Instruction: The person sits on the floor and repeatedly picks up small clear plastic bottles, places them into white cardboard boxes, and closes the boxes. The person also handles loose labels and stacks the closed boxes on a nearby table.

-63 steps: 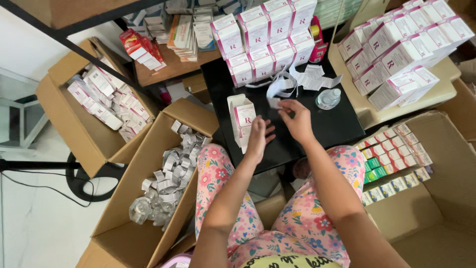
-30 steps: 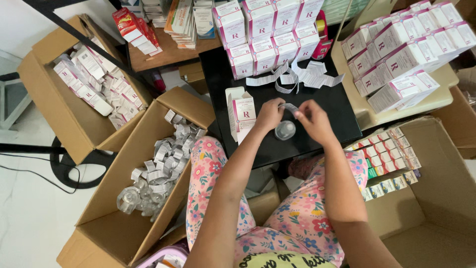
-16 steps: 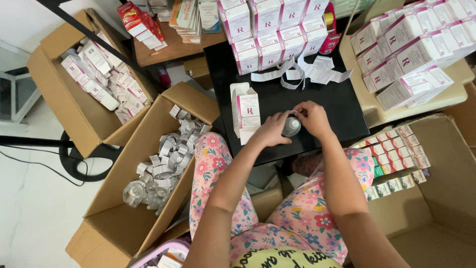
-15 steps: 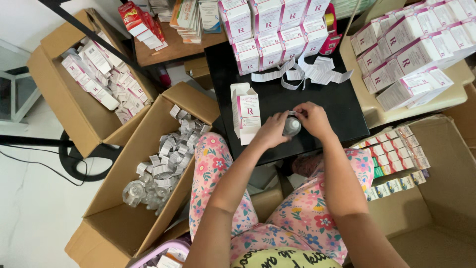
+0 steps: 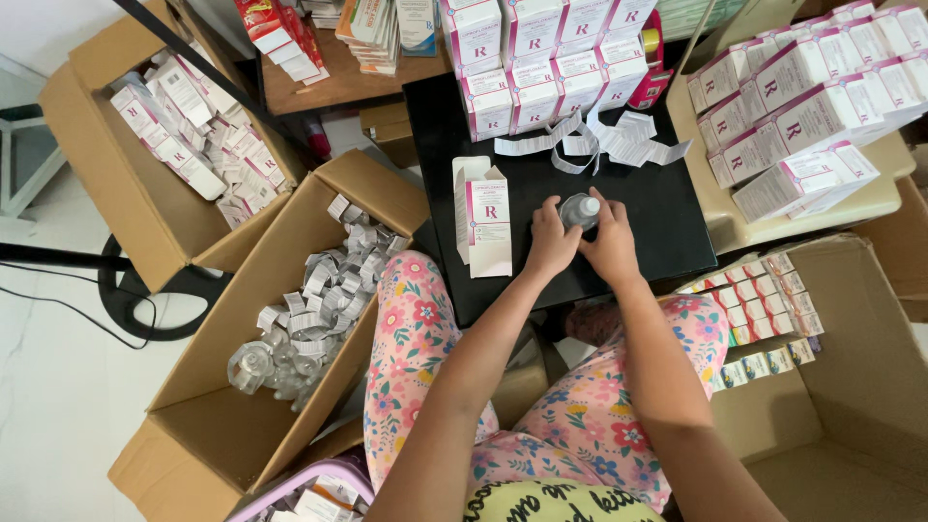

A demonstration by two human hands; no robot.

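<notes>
A small clear bottle [image 5: 580,209] stands on the black table [image 5: 657,232], gripped from both sides. My left hand [image 5: 552,242] wraps its left side and my right hand [image 5: 612,242] its right side. An open white and pink carton [image 5: 486,228] lies on the table just left of my left hand. A heap of folded white paper leaflets [image 5: 599,143] lies behind the bottle, in front of stacked white and pink cartons [image 5: 541,58].
A cardboard box of bottles and leaflets [image 5: 309,309] sits at my left knee, with another box of flat cartons [image 5: 184,135] beyond it. More cartons [image 5: 802,106] are piled on a beige surface at right. A box with small colourful packs [image 5: 764,309] stands lower right.
My right hand took a leaflet from the heap and brought it to the bottle. Both hands then closed round the bottle and shifted slightly up the table.
</notes>
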